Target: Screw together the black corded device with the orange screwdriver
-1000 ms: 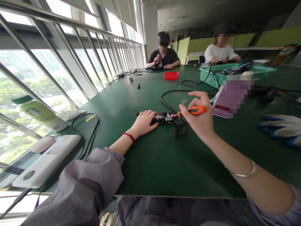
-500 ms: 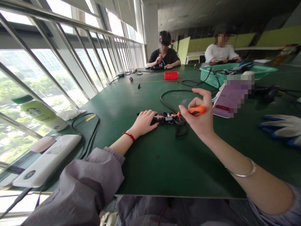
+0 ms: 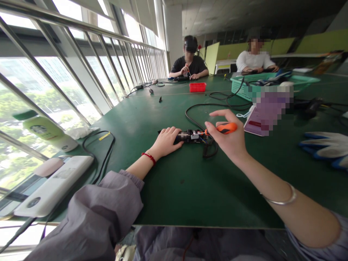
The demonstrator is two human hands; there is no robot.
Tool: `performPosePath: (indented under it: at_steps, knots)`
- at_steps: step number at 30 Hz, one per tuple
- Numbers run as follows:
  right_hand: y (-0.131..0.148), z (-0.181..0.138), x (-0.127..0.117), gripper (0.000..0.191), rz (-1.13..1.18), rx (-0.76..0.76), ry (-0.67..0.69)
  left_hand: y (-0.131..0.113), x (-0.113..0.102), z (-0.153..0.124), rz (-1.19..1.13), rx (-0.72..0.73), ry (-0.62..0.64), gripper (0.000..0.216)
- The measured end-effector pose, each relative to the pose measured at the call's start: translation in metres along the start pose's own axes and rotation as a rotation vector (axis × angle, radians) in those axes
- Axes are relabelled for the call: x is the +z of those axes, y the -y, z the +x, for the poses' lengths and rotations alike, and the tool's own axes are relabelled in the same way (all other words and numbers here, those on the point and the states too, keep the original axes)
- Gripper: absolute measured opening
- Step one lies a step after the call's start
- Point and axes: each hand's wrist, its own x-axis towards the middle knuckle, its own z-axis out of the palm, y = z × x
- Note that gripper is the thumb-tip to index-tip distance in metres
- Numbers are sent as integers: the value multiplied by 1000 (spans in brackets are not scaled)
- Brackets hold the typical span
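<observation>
Orange screwdriver (image 3: 227, 128) points left at black device (image 3: 186, 136) lying left-to-right.

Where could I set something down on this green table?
The widest bare patch of table lies between the left hand and the near edge. Another lies just beyond that hand, left of the looped black cable. It's crowded around the bottle and the green basket.

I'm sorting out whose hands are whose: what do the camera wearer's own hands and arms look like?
The left hand is ungloved, with a red bracelet and a loose grey-purple sleeve, its cuff gathered. The right hand, also ungloved, has a silver bangle up the forearm.
</observation>
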Motion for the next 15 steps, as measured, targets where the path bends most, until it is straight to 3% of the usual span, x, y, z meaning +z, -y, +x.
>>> performPosePath:
  at_steps: [2, 6, 8, 11, 15]
  knots:
    - [1, 0, 1, 15, 33, -4, 23, 0, 1, 0, -1, 0, -3, 39]
    - [-5, 2, 3, 41, 127, -22, -23, 1, 2, 0, -8, 0, -7, 39]
    - [-9, 2, 4, 45, 119, -31, -38, 1, 2, 0, -11, 0, -5, 38]
    - [-10, 2, 2, 39, 47, -27, -40, 0, 1, 0, -8, -2, -4, 39]
    - [-4, 1, 0, 10, -11, 23, 45, 0, 1, 1, -3, 0, -4, 39]
